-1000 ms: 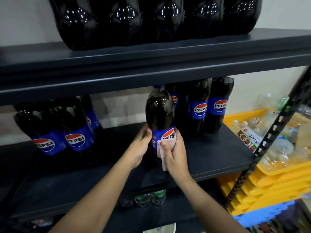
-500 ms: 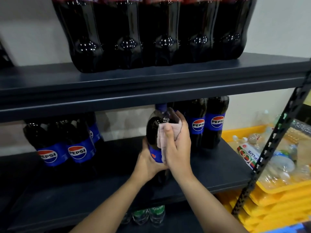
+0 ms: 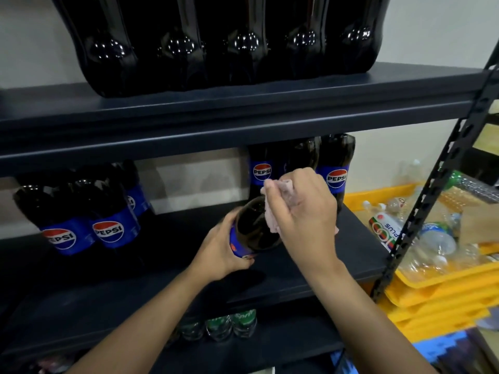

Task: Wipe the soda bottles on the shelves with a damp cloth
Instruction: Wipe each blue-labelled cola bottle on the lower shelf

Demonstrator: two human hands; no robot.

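A dark Pepsi bottle (image 3: 255,230) with a blue label leans toward me over the middle shelf (image 3: 172,290). My left hand (image 3: 221,249) grips it round the label. My right hand (image 3: 305,211) holds a pale pink cloth (image 3: 280,203) against the bottle's upper part and hides its neck and cap. More Pepsi bottles stand at the left (image 3: 108,214) and at the back right (image 3: 336,168) of the same shelf.
Large dark bottles (image 3: 216,39) fill the top shelf (image 3: 243,103). Green-capped bottles (image 3: 232,323) sit on the shelf below. A black slotted upright (image 3: 432,184) stands at the right, with stacked yellow trays (image 3: 442,292) of clear plastic bottles beyond it.
The bottle has tilted from upright toward me. My right hand with the cloth has gone from the label up to the bottle's top. My left hand keeps its grip on the label.
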